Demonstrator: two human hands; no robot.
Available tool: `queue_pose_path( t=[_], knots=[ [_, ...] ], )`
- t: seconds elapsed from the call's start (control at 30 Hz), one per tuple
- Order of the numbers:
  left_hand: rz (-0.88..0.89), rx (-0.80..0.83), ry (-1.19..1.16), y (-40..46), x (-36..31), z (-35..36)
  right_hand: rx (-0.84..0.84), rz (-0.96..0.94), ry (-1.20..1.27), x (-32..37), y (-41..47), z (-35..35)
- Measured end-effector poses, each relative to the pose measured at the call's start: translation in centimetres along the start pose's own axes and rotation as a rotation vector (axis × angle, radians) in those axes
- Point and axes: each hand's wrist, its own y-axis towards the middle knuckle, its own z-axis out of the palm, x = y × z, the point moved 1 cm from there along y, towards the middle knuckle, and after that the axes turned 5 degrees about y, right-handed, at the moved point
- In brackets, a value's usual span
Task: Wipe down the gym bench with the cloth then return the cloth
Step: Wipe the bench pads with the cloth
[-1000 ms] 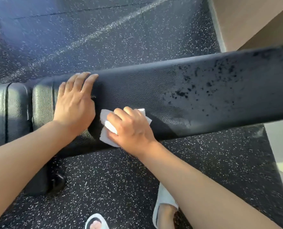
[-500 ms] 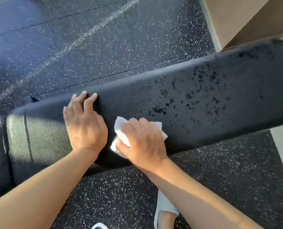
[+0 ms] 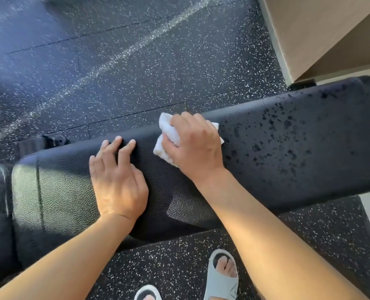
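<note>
A: Where is the cloth?

B: The white cloth (image 3: 168, 137) is on top of the black gym bench (image 3: 287, 152), near the far edge. The right hand (image 3: 196, 146) sits on it, with the fingers bent over it, holding it and pushing it down on the pad.

A: And the other hand?

B: The left hand (image 3: 117, 178) lies flat on the bench, just beside the cloth. Its fingers are straight and a little apart. It holds nothing.

A: Is the bench wet?

B: The part to the right of the cloth has lots of dark wet dots (image 3: 287, 135). The part under the left hand looks plain.

A: What else is there?

B: A dark speckled floor (image 3: 136, 68), and two grey sandals (image 3: 221, 278) near the bench.
</note>
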Motion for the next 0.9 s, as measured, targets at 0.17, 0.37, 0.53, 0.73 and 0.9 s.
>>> queue_pose_path(
  t=[0.17, 0.37, 0.53, 0.73, 0.9],
  knots=[
    [-0.01, 0.033, 0.0, 0.0, -0.2, -0.5, -0.039, 0.027, -0.047, 0.2, -4.6, -0.8],
    [-0.021, 0.052, -0.025, -0.1, 0.2, -0.4, 0.083, -0.048, -0.093, 3.0, -8.8, -0.3],
    [-0.021, 0.058, -0.024, -0.1, 0.3, -0.2, 0.045, -0.137, -0.054, 2.6, -3.1, 1.1],
    [-0.011, 0.04, -0.019, -0.1, 0.3, -0.4, -0.042, 0.023, -0.088, 3.5, 2.0, 3.5],
    [-0.018, 0.057, -0.038, -0.2, 0.3, -0.5, -0.055, 0.023, -0.089, 3.7, 1.5, 3.1]
  ],
)
